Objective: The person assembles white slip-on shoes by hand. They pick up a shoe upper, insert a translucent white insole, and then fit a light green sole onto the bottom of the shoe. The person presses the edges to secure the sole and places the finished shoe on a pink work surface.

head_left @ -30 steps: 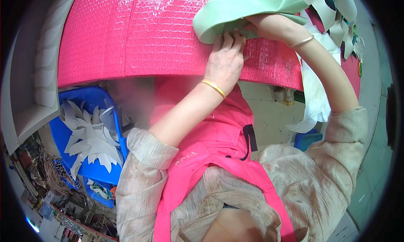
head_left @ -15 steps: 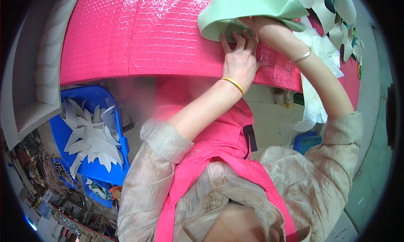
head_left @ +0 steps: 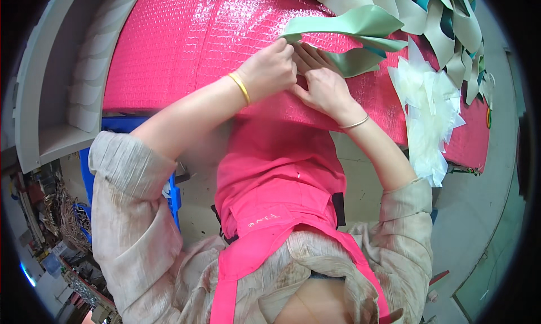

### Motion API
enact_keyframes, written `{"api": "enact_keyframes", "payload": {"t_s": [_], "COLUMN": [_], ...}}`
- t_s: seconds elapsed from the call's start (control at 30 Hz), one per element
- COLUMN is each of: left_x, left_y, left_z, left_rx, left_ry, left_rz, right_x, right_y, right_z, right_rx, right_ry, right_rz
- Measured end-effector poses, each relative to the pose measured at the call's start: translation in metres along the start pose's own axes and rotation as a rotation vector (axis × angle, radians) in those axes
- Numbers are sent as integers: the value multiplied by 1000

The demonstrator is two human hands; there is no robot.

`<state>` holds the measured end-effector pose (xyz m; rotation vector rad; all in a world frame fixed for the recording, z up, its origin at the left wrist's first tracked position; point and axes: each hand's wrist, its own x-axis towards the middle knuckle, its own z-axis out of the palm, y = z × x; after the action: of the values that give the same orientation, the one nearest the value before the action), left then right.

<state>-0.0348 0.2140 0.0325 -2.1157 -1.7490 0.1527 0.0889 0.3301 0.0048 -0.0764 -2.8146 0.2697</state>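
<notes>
A pale green, flexible sheet piece (head_left: 352, 24), like soft leather, is folded over into a loop on the pink-covered table (head_left: 163, 59). My left hand (head_left: 271, 66) is closed, its fingertips pinching the left end of the green piece. Beside it, my right hand (head_left: 324, 87) lies with its fingers stretched out along the inside of the fold, pressing on the lower layer near that same end. The right part of the piece stands up loosely, and a bit of teal shows between its layers.
Several off-white curved pieces with teal undersides (head_left: 442, 19) are heaped at the far right. A pile of thin whitish sheets (head_left: 429, 107) hangs over the table's front edge. At left stands a grey shelf (head_left: 59, 138) with stacked white pieces; below it is a blue bin (head_left: 174, 203).
My left hand has moved left and now pinches the green piece's end. My right hand has come down toward me, lying flat inside the fold. The piece has turned and flattened somewhat.
</notes>
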Motion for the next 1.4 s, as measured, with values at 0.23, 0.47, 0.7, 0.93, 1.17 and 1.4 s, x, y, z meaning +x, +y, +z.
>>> {"api": "enact_keyframes", "payload": {"t_s": [0.23, 0.47, 0.7, 0.93, 1.17, 1.4], "left_x": [-7, 3, -9, 30, 26, 28], "left_y": [54, 81, 94, 123, 125, 131], "left_z": [-40, -26, -16, -26, -4, -9], "left_rx": [-298, -430, -664, -408, -685, -683], "left_ry": [331, 250, 251, -53, 222, 259], "left_rz": [-97, -102, -313, -341, -304, -347], "right_x": [-28, -38, -68, -64, -63, -62], "right_y": [11, -23, -13, -15, -16, -9], "right_z": [-77, -111, -106, -97, -98, -98], "right_rx": [-354, -952, -945, -882, -870, -807], "right_ry": [-338, -1139, -756, -786, -791, -705], "right_rz": [-391, -481, -280, -278, -361, -411]}}
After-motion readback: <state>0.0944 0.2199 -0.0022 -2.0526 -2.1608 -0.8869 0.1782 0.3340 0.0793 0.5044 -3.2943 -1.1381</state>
